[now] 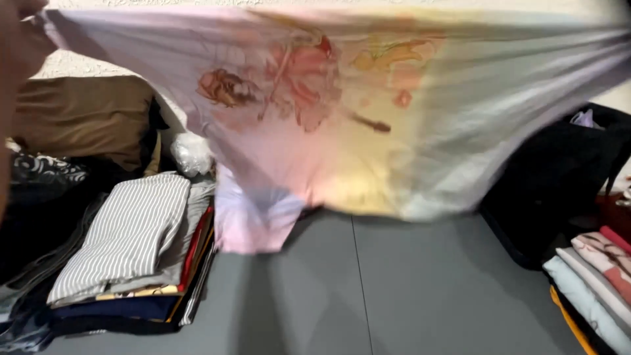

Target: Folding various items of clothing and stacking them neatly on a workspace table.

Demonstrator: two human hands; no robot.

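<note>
The person holds a printed cloth [342, 131] spread wide in the air, its top edge pulled taut across almost the whole view. The cloth is pale pink running into yellow and white, with a rose-and-brown picture printed near its middle; its lower edge hangs loose between the hands, above the grey surface [394, 289].

The left hand [16, 46] shows only as a blurred brown shape at the top left. It meets the cloth's corner there and appears closed on it, though the fingers cannot be made out. The right hand is out of view past the top right, where the cloth's other end runs off the picture.

Judging by the stretched edge, the step in hand is opening the cloth flat. Any further handling calls for even tension at both corners so that it does not sag or twist.

Below the left hand lies a pile of folded clothes [125, 243], with a grey-and-white striped piece on top. A brown cushion [79, 112] sits behind it, with a crumpled white plastic bag [190, 154] beside that. Towards the right side stand a black bag [552, 184] and a second folded stack [591, 276] in pink, pale blue and orange. No label, sign or boxed package can be told apart anywhere
</note>
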